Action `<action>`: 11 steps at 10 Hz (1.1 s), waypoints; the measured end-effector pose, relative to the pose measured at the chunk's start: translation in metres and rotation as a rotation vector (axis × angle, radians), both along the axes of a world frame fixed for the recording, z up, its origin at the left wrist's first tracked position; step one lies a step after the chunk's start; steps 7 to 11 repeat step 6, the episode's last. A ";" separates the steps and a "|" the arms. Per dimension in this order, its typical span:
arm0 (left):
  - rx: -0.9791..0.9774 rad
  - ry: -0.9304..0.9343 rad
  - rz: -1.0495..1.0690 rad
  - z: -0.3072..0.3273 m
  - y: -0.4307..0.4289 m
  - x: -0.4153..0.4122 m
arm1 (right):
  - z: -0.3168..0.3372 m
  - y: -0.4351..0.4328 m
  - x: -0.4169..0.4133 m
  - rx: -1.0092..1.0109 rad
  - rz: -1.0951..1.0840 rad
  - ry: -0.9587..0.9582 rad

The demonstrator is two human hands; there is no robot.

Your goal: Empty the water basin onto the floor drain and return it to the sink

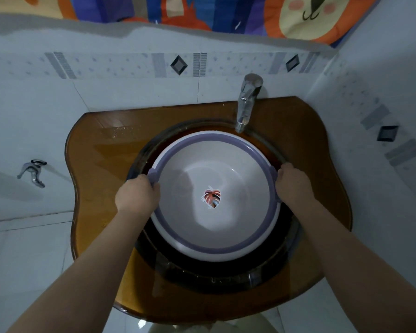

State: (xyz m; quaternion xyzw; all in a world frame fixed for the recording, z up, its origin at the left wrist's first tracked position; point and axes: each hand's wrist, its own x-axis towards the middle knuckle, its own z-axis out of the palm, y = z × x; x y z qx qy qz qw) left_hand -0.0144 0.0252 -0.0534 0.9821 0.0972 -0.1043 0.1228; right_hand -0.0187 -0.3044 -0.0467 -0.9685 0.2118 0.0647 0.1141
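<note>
A round white basin [214, 227] with a purple rim and a leaf sticker on its bottom sits inside the dark glass sink bowl [202, 275]. My left hand [137, 193] grips the basin's left rim, fingers curled over the edge. On the opposite side, my right hand [293, 183] grips the right rim the same way. I cannot tell whether water lies in the basin; its white bottom shows through plainly.
The sink is set in an amber glass counter [101, 164] against a tiled wall. A chrome faucet [246, 102] overhangs the bowl's far right edge, just beyond the basin rim. A small chrome tap [33, 173] sticks out of the left wall. White floor tiles show below.
</note>
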 end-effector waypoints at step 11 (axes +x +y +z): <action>-0.320 -0.294 0.088 0.024 -0.005 -0.008 | 0.024 0.026 -0.011 0.363 -0.167 -0.275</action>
